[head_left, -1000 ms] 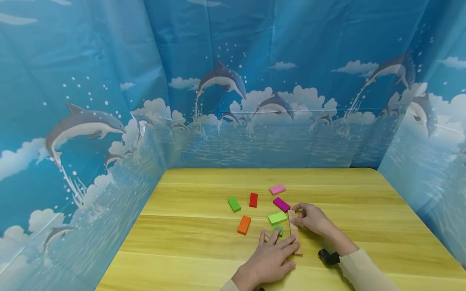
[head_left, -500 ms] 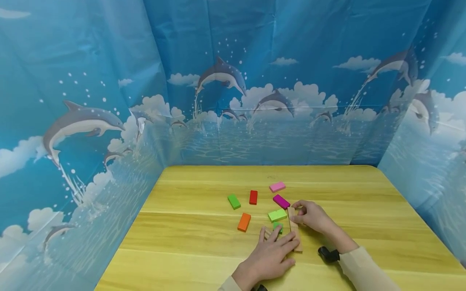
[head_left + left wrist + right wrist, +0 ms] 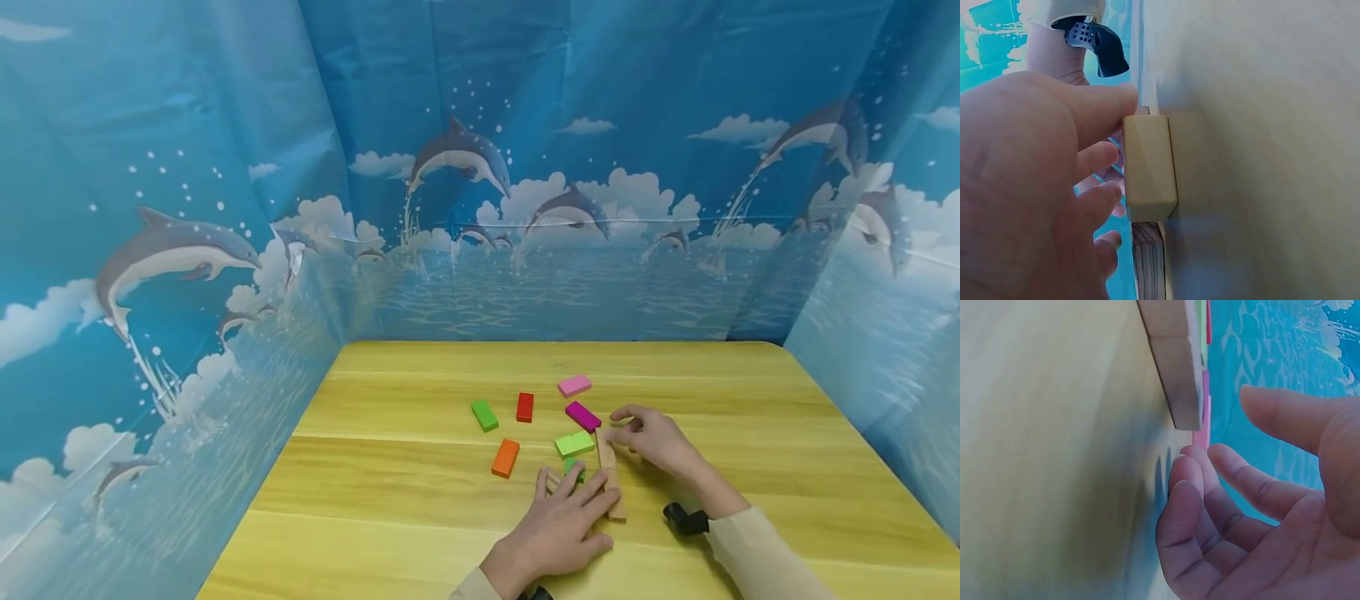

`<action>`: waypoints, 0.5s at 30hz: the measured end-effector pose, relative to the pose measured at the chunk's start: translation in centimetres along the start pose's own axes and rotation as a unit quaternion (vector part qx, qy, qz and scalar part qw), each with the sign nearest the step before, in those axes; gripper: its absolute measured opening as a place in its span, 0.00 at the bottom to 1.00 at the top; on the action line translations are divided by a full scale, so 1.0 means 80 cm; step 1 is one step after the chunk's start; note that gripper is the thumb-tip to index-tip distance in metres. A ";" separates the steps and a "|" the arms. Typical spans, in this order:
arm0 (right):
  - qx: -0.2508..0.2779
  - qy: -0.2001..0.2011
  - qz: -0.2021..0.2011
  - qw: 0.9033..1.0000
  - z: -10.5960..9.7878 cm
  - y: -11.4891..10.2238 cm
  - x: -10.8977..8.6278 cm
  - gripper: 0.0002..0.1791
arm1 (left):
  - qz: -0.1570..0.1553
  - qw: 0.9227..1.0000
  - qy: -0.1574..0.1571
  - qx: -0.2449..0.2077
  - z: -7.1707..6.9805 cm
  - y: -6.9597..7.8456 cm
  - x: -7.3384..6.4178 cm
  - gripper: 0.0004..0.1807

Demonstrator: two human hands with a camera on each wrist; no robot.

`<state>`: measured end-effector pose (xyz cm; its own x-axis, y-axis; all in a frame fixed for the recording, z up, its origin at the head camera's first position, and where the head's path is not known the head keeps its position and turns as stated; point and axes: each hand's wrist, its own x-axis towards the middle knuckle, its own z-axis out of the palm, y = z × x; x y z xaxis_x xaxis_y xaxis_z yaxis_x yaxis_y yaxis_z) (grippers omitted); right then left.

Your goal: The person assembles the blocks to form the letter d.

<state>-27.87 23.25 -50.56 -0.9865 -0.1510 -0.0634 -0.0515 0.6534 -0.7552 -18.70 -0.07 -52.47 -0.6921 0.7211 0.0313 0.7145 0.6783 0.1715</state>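
Observation:
Plain wooden blocks lie end to end in a narrow row on the table. My left hand rests over the row's near end, its fingers spread, touching the blocks and a green block. A pale wooden block shows partly between those fingers. In the left wrist view a wooden block lies by the thumb, with another below it. At the row's far end my right hand holds nothing. In the right wrist view its loosely bent fingers stand apart from the row's end.
Beyond and left of the row lie a lime block, a magenta block, a pink block, a red block, a green block and an orange block. A dolphin-print curtain surrounds the yellow table.
The right hand has let go of the far end of the wooden row and moved slightly right. The left hand stays on the near end.

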 end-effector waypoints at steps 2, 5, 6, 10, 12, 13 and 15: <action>0.002 0.005 -0.005 1.000 -0.003 0.002 -0.003 0.27 | 0.000 1.000 -0.002 -0.002 0.001 0.001 0.000 0.34; 0.009 0.011 -0.013 1.000 -0.006 0.005 -0.005 0.24 | -0.002 1.000 -0.006 -0.005 0.002 0.004 0.001 0.33; 0.008 0.012 -0.016 1.000 -0.007 0.006 -0.005 0.23 | -0.002 1.000 -0.007 -0.006 0.002 0.004 0.001 0.33; -0.002 0.019 -0.031 0.999 -0.008 0.006 -0.004 0.21 | 0.000 1.000 -0.004 -0.002 0.000 0.004 0.002 0.33; -0.010 0.024 -0.042 0.999 -0.008 0.005 -0.002 0.21 | -0.001 1.000 -0.001 0.001 0.000 0.003 0.002 0.33; -0.013 0.026 -0.047 0.998 -0.008 0.004 -0.001 0.20 | -0.001 1.000 0.001 0.003 -0.001 0.003 0.003 0.33; -0.018 0.030 -0.054 0.998 -0.007 0.003 0.001 0.20 | -0.003 1.000 0.004 0.005 -0.001 0.003 0.003 0.34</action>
<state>-28.04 23.85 -50.36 -0.9826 -0.1769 0.0574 -0.1619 0.6618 -0.7320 -18.72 0.22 -52.32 -0.6975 0.7156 0.0384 0.7111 0.6844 0.1611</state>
